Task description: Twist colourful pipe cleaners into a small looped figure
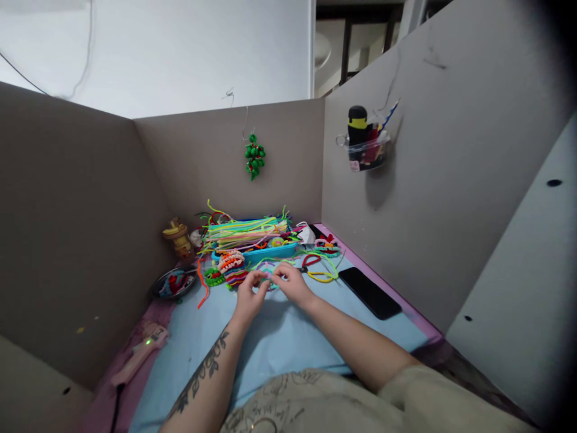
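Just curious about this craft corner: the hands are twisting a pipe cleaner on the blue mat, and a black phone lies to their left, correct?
Not quite. The head view shows the phone lying to the right of the hands, near the right wall. The rest holds: the left hand and right hand meet on a pipe cleaner over the blue mat.

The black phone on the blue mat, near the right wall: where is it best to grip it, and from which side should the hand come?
The black phone lies flat on the blue mat, long axis slanting along the right wall. Probably best: pinch its two long edges near the middle, coming from above and from the near left, where the mat is bare. The wall likely crowds any approach from the right.
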{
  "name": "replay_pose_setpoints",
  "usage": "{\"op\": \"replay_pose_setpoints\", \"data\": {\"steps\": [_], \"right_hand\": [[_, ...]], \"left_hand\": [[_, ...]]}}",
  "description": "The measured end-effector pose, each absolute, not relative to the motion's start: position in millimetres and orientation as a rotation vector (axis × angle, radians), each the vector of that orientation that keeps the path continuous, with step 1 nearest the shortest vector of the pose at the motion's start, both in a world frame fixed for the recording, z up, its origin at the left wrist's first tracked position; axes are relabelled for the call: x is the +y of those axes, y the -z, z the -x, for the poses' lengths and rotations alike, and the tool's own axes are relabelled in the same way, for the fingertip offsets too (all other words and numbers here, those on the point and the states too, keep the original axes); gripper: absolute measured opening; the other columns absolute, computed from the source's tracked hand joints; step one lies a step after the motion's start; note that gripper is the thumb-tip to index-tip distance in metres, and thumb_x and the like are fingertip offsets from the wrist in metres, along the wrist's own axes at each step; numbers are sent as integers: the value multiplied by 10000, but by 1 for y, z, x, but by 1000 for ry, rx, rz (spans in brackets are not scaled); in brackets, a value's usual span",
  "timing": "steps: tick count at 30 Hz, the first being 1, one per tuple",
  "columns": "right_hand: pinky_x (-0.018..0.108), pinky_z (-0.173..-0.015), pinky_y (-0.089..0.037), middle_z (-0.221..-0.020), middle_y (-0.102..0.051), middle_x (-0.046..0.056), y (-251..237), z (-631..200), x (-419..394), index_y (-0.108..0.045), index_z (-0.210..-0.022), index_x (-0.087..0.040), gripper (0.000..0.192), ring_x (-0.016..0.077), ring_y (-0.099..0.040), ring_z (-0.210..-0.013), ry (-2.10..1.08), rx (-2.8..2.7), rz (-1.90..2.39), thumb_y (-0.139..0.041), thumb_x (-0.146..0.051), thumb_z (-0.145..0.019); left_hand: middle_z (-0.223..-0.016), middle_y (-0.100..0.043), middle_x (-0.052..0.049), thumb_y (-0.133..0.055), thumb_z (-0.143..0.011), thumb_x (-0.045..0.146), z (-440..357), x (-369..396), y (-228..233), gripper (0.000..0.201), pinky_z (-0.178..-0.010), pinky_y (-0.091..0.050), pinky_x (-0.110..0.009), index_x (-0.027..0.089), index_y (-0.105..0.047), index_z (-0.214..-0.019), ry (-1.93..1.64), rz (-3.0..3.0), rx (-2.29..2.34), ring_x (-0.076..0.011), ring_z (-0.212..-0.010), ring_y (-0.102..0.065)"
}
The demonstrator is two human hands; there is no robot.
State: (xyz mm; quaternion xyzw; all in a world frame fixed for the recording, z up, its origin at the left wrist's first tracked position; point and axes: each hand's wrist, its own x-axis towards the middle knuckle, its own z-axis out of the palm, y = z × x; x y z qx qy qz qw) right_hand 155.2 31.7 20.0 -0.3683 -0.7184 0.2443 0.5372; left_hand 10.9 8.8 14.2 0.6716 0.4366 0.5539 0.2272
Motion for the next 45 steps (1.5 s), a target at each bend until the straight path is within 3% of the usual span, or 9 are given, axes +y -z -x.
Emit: {"op": "replay_pose_setpoints", "data": {"steps": [5,12,16,28,30,34,38,42,45], "right_hand": [[254,-661,-392,-717,-555,11,-15,-155,36,-573,-686,-189,95,147,-498,-710,-584,-1636,872,-497,-177,-743],[304,-780,-400,-849,-579,28,-18,-154,26,-596,-876,-209,236,180,-508,-856,-444,-1856,747,-532,-94,-682],[323,-810,-393,-805,-632,24,-15,-150,21,-639,-829,-236,106,175,-541,-829,-457,-1960,680,-552,-203,-777],[297,-689,-449,-731,-645,39,-16,-156,23,-674,-779,-205,173,168,-580,-725,-658,-1651,674,-536,-306,-808],[284,-669,-453,-765,-633,32,-13,-155,28,-651,-859,-209,155,159,-575,-720,-772,-1592,674,-570,-316,-781],[251,-607,-448,-826,-582,7,-9,-150,32,-525,-1088,-236,457,133,-551,-680,-914,-1541,655,-685,-296,-664],[247,-605,-408,-722,-552,2,-14,-149,25,-617,-802,-205,105,131,-508,-660,-708,-1679,747,-620,-279,-727],[241,-593,-377,-665,-512,2,-19,-153,26,-601,-664,-189,125,135,-484,-671,-576,-1694,777,-586,-270,-758],[245,-618,-376,-747,-514,12,-15,-159,37,-596,-649,-184,100,148,-498,-760,-549,-1622,853,-620,-251,-719]], "left_hand": [[-740,-590,-12,-571,-751,322,-10,14,-11,201,-603,-442,-242,175,-532,-881,-1540,-1781,1164,-121,-632,-547],[-728,-572,-3,-579,-751,335,-9,19,-8,223,-587,-433,-225,173,-521,-893,-1659,-1623,1189,-113,-631,-546],[-718,-589,-9,-585,-745,340,-9,19,-9,212,-617,-443,-233,167,-532,-854,-1676,-1542,1172,-122,-661,-568],[-600,-543,27,-624,-692,341,-9,20,-9,214,-500,-385,-200,162,-518,-744,-1630,-1582,1230,-90,-516,-505],[-582,-534,33,-631,-681,347,-8,21,-10,227,-489,-377,-196,161,-517,-743,-1638,-1533,1243,-88,-505,-497],[-594,-540,31,-636,-681,353,-5,23,-11,244,-512,-394,-202,164,-503,-759,-1639,-1431,1203,-95,-535,-516],[-615,-540,32,-632,-694,347,-7,23,-9,237,-518,-394,-202,164,-498,-767,-1616,-1468,1148,-94,-546,-519],[-591,-520,44,-629,-701,329,-8,21,-7,221,-488,-363,-193,168,-488,-756,-1563,-1570,1154,-85,-514,-496],[-572,-525,44,-617,-712,321,-8,20,-7,205,-506,-376,-205,170,-482,-742,-1463,-1655,1125,-95,-514,-510]]}}
